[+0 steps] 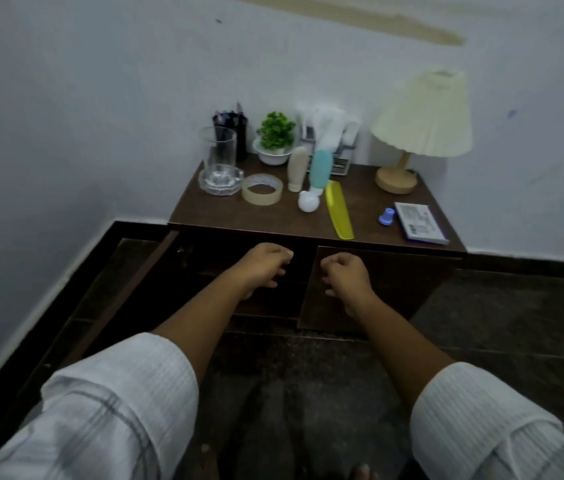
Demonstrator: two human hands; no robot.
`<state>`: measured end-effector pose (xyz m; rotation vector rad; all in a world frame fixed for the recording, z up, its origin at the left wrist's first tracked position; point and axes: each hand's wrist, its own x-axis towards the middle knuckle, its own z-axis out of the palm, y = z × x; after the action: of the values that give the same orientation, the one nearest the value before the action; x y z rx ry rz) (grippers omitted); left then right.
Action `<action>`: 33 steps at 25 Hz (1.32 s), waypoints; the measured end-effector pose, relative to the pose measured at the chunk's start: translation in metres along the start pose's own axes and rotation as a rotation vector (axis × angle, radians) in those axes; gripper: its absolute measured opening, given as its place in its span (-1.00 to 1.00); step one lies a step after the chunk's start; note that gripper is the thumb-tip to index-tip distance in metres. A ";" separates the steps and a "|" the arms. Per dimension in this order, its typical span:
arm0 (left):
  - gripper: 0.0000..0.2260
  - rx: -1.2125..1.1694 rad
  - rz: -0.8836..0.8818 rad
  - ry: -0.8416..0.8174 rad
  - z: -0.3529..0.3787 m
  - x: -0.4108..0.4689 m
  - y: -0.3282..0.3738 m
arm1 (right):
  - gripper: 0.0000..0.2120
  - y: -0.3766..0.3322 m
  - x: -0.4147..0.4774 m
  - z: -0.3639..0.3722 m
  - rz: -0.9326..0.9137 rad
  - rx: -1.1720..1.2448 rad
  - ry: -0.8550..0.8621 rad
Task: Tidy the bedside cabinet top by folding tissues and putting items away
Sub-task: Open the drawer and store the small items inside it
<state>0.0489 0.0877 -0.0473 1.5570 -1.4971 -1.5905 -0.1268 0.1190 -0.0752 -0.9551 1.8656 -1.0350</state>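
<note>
two bottles [297, 169] [320, 171], one lamp [421, 123], one comb [338, 209]

Behind the left hand [263, 266], the left sleeve [118, 410] is white, finely ribbed, with faint grey check lines. The right sleeve [481, 420], behind the right hand [346, 277], is white and ribbed.
</note>
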 end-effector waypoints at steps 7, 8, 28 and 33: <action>-0.76 -0.199 0.006 -0.079 0.061 0.028 0.010 | -0.63 0.017 0.014 -0.033 0.144 0.198 -0.190; -0.77 -0.218 0.010 -0.049 0.061 0.033 0.007 | -0.64 0.022 0.016 -0.035 0.144 0.208 -0.222; -0.69 0.056 -0.205 -0.852 0.131 0.003 0.000 | -0.59 0.078 -0.036 -0.175 0.419 0.120 -0.236; -0.67 0.059 -0.172 -0.990 0.193 -0.009 0.004 | -0.52 0.086 -0.060 -0.217 0.401 0.092 -0.113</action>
<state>-0.1240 0.1661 -0.0839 0.9298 -1.8891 -2.6524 -0.3135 0.2709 -0.0571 -0.5426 1.8014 -0.7971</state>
